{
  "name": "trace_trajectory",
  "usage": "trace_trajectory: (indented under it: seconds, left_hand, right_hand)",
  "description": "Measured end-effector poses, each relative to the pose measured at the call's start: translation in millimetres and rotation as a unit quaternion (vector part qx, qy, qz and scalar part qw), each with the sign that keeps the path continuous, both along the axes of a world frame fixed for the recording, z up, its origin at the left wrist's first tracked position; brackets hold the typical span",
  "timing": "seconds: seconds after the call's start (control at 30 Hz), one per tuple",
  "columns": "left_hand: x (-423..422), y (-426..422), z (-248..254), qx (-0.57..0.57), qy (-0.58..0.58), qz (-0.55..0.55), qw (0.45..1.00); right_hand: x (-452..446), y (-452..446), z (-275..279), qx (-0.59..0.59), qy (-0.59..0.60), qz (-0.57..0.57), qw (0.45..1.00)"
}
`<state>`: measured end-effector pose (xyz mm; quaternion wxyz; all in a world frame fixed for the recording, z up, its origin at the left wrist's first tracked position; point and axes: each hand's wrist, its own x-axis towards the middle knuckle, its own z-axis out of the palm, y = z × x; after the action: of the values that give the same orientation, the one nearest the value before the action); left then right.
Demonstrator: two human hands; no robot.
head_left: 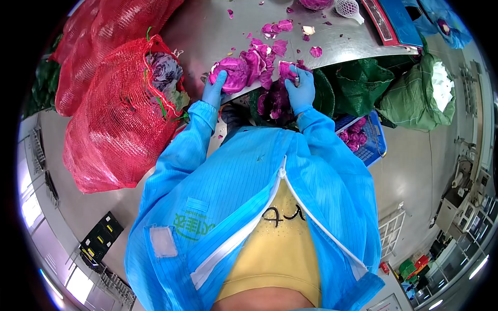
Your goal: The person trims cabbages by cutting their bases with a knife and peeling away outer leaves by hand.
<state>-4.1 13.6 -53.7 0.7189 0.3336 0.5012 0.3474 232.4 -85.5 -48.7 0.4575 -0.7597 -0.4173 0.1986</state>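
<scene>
My left hand [213, 89], in a blue glove, grips the left side of a purple cabbage [231, 74] at the front edge of the metal table [212, 26]. Loose purple leaves [262, 59] lie against the cabbage on its right. Also gloved in blue, my right hand [301, 89] has its thumb and fingers around a piece of purple leaf [287, 71], above the table edge. Below it, more purple leaves [276, 103] fill a dark green bag, partly hidden by my sleeve.
A full red mesh bag [116, 124] stands at the left. Right of my hands are green sacks [363, 85] and a blue crate [374, 142] holding purple leaves. A red and blue box [394, 23] and a white foam net [348, 9] sit on the table's far right.
</scene>
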Motion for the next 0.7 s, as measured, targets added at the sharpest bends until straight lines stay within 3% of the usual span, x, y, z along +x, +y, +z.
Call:
trace_trajectory:
  seconds: [0.1,0.17,0.27,0.37,0.4,0.5,0.53,0.63,0.67,0.7]
  left_hand:
    - [7.0,-11.8,16.7,-0.034,-0.034,0.011,0.999]
    - [6.7,-11.0,3.1,-0.093,-0.193,0.015,0.977]
    - [8.2,-10.7,-4.7,-0.04,-0.153,-0.032,0.987]
    - [14.1,-17.3,14.8,0.041,-0.118,-0.067,0.99]
    - [15.5,-18.9,16.6,0.043,-0.118,-0.067,0.99]
    - [15.0,-20.9,16.5,0.046,-0.101,-0.036,0.993]
    - [13.4,-20.5,12.1,-0.006,-0.188,-0.013,0.982]
    - [-0.7,-18.9,16.1,-0.132,-0.352,-0.013,0.927]
    - [-4.7,-20.0,19.0,-0.201,-0.428,-0.03,0.88]
    - [-5.1,-22.0,18.9,-0.202,-0.428,-0.031,0.88]
  right_hand:
    - [-26.8,1.5,41.2,0.079,0.028,-0.002,0.997]
    - [-40.9,2.7,68.0,0.049,0.073,0.067,0.994]
    - [-60.1,6.4,72.5,0.014,0.035,0.072,0.997]
    - [-58.3,12.1,41.4,0.025,0.029,0.076,0.996]
    - [-55.3,12.1,39.9,0.003,0.174,0.111,0.978]
    - [-52.9,6.8,33.0,-0.016,0.278,0.075,0.957]
    - [-55.6,9.5,26.5,0.052,0.299,0.052,0.952]
    - [-34.3,8.7,8.0,0.058,0.42,-0.038,0.905]
    - [-23.1,9.1,-0.8,0.027,0.375,-0.042,0.926]
    - [-14.6,10.3,-0.6,-0.014,0.281,-0.021,0.959]
